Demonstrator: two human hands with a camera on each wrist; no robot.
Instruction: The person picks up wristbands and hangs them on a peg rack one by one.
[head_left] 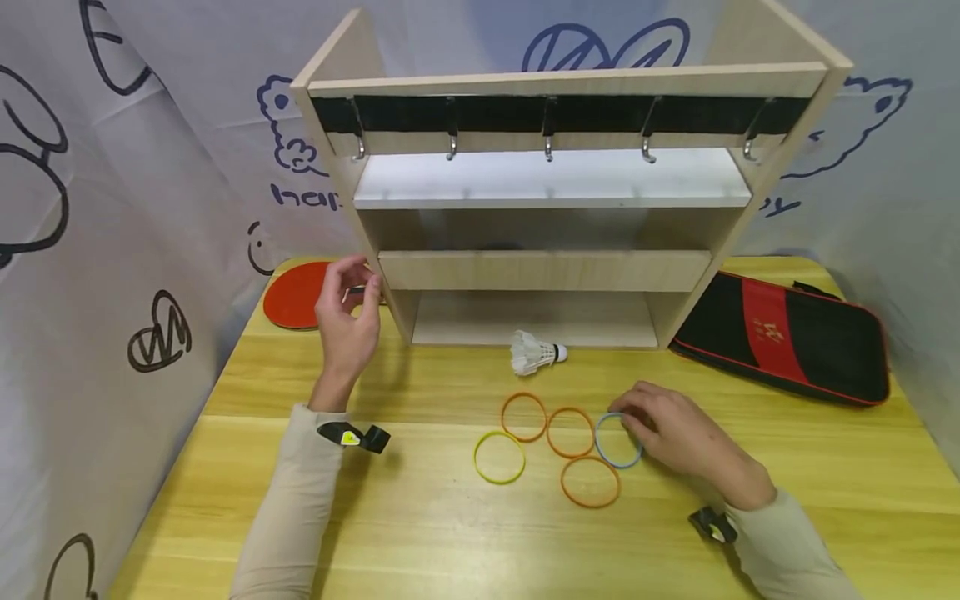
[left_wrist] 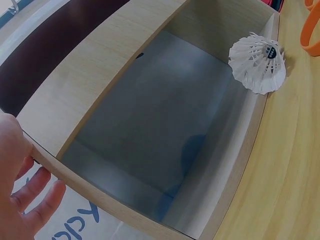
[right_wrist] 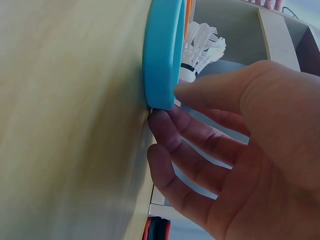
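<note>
My right hand [head_left: 678, 429] is at a blue wristband [head_left: 597, 442] lying on the table. In the right wrist view, the thumb and fingertips of the hand [right_wrist: 225, 145] pinch the near edge of the blue wristband [right_wrist: 162, 60]. My left hand [head_left: 348, 321] is raised beside the left side panel of a wooden rack [head_left: 543, 271], fingers bent and apart. In the left wrist view, the left hand [left_wrist: 22, 185] is by the panel's edge, holding nothing visible; whether it touches the panel I cannot tell. Orange wristbands [head_left: 570, 409] and a yellow wristband [head_left: 481, 475] lie left of the blue one.
A white shuttlecock [head_left: 531, 354] lies before the rack's bottom compartment. Metal hooks [head_left: 549, 150] line the rack's upper bar. Behind my left hand lies a red table tennis paddle [head_left: 292, 298]. A black and red case [head_left: 832, 350] lies at the rack's right side.
</note>
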